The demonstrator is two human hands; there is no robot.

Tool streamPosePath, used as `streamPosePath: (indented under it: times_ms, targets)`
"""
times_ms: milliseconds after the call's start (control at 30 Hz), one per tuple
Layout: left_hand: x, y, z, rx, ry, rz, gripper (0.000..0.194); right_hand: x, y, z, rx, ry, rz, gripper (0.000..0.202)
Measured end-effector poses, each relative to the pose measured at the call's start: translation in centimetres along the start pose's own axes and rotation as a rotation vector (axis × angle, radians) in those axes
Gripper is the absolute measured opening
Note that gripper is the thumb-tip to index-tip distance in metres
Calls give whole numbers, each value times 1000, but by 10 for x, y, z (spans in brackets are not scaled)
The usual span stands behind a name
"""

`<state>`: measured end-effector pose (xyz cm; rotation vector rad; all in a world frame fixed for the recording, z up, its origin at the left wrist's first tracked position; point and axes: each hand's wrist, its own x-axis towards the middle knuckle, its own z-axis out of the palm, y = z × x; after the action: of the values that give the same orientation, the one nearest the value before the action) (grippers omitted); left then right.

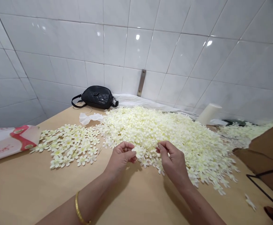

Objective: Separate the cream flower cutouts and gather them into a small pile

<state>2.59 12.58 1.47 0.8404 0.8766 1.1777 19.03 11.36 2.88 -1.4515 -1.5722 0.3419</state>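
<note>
My left hand (125,153) is closed in a pinch on a pale yellow-white artificial flower (139,151), held at the near edge of a big pile. My right hand (171,158) is level with it, a short way to the right. Its thumb and forefinger are pressed together; whatever may be between them is too small to make out. Behind both hands spreads the large pile of artificial flowers (173,131). To the left, a smaller group of flowers (73,145) lies in a thin layer on the tan tabletop (56,190).
A black quilted bag (97,97) and a crumpled white tissue (90,118) lie at the back. At left is a red-and-white plastic bag (12,142). A white roll (208,114) leans behind the pile. Brown cardboard (267,153) stands at right, near one stray flower (250,202).
</note>
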Motion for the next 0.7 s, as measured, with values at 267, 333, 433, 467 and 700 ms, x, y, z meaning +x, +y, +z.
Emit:
streamPosePath:
  times_ms: [267,333,433,467,700]
  targets:
    - [1,1,-2,34,-21,21,15,52,-13,26,-600,17,-446,16]
    - [1,1,-3,38,-26,28,16,63,-12,36,-631,4,-470,15]
    - [3,1,-4,28,-26,48,17,68,-12,43,-658,-12,-497,15]
    - [4,1,-4,21,-22,50,17,66,-13,43,-663,-12,-498,15]
    - [1,-1,-4,-29,-6,9,18,8,-23,20,-191,-178,-373,17]
